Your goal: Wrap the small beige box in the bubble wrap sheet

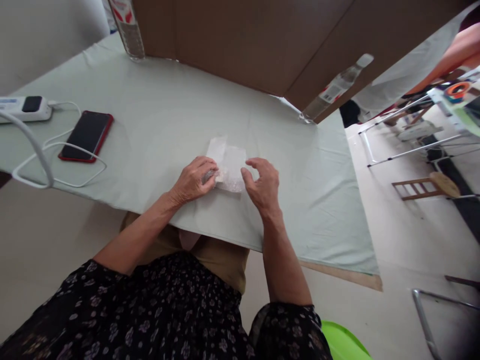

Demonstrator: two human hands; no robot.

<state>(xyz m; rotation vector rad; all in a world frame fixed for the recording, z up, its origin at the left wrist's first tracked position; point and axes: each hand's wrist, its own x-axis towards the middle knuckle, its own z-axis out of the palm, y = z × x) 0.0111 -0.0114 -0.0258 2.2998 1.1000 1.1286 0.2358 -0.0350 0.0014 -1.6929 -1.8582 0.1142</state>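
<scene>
A small sheet of clear bubble wrap (234, 167) lies on the pale green tablecloth in front of me, with a white flap at its upper left. My left hand (195, 179) has its fingers curled round a small greyish object (208, 175) at the wrap's left edge; most of that object is hidden. At the right edge of the wrap is my right hand (262, 184), thumb and index finger apart with a gap between them and nothing held.
Behind the wrap stands a brown cardboard panel (232, 45), with a clear bottle (131, 35) at its left and another (337, 87) at its right. A phone (86, 136), white cable and power strip (24, 109) lie at the left. A green tub (343, 342) is below right.
</scene>
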